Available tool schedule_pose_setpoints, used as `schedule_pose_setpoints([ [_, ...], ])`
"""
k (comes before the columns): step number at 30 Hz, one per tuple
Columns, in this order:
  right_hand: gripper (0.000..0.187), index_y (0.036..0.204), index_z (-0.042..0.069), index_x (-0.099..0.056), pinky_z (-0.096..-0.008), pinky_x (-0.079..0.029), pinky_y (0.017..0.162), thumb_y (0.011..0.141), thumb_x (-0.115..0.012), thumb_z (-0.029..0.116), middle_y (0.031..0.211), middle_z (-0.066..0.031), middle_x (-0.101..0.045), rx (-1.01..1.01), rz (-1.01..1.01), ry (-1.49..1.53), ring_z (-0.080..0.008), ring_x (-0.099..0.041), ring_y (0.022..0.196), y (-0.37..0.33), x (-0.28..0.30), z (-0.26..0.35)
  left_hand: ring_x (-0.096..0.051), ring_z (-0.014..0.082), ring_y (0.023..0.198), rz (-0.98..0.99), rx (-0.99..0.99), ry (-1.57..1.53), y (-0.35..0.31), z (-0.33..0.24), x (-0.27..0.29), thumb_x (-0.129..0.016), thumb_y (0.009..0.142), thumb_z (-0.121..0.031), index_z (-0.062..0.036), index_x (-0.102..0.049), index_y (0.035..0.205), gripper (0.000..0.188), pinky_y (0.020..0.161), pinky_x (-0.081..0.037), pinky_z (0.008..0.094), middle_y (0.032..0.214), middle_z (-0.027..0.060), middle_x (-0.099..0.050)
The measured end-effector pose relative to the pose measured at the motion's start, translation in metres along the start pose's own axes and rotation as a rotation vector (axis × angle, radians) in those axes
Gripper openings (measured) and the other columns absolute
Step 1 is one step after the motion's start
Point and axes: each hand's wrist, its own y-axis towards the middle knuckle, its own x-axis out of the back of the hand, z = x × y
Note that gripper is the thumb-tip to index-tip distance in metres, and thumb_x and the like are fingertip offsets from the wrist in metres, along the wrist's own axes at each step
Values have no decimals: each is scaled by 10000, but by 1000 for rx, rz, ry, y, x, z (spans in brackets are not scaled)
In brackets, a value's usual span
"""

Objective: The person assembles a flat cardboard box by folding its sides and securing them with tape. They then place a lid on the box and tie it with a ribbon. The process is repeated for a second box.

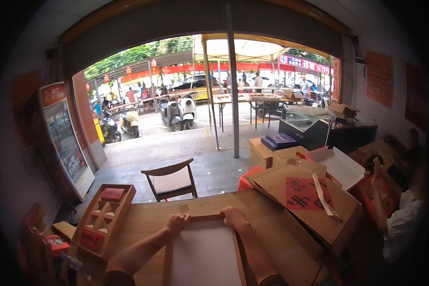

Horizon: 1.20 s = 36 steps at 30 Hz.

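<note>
A shallow brown cardboard box (204, 252) with a white inside lies in front of me on the wooden table (148, 217). My left hand (177, 222) is closed on its far left corner, fingers curled over the rim. At the far right corner my right hand (234, 217) grips the same far wall. The near end of the box runs out of the picture. To the left stands a brown divided box (105, 214) with triangular inserts and a red packet at each end.
Flattened brown cartons with a red label (305, 193) are piled at the right. A co-worker in a white sleeve (405, 224) sits beyond them, near an open red-and-white box (336, 164). Across the table stands a wooden chair (171, 178). A glass-door fridge (64, 138) is at the left.
</note>
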Motion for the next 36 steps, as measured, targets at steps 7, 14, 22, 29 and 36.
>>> schedule_pose_setpoints([
  [7,209,1048,148,-783,-447,-572,934,864,-684,161,1125,-94,-726,38,-25,78,-312,-701,1092,-11,15,5,-705,249,577,-30,-34,-6,-16,0,24,-569,961,-107,-141,-416,1613,671,485,-548,405,709,74,-681],
  [14,213,1037,151,-782,-443,-567,966,843,-707,193,1130,-86,-741,11,-51,70,-311,-707,1097,-11,9,4,-738,270,701,60,87,84,18,-17,17,-513,1022,-126,-268,-284,1673,705,558,-579,477,886,120,-734],
  [22,292,1143,199,-771,-444,-558,1003,863,-691,189,1225,-94,-744,-94,101,63,-311,-688,1182,-19,34,11,-757,265,759,-151,-223,148,20,25,-16,-526,1006,-155,-199,-356,1647,665,607,-592,386,868,105,-758],
  [29,251,1101,189,-777,-462,-562,996,876,-677,143,1195,-107,-746,-96,80,117,-323,-691,1187,-25,35,14,-745,258,719,-106,-223,165,23,13,0,-501,1013,-170,-177,-372,1638,639,609,-584,359,866,132,-750],
  [36,348,1216,211,-753,-464,-558,1012,873,-694,206,1269,-106,-736,-84,120,100,-319,-690,1201,-24,33,12,-768,310,831,-225,-172,62,23,15,-15,-475,1045,-196,-200,-354,1646,613,744,-625,441,991,171,-745],
])
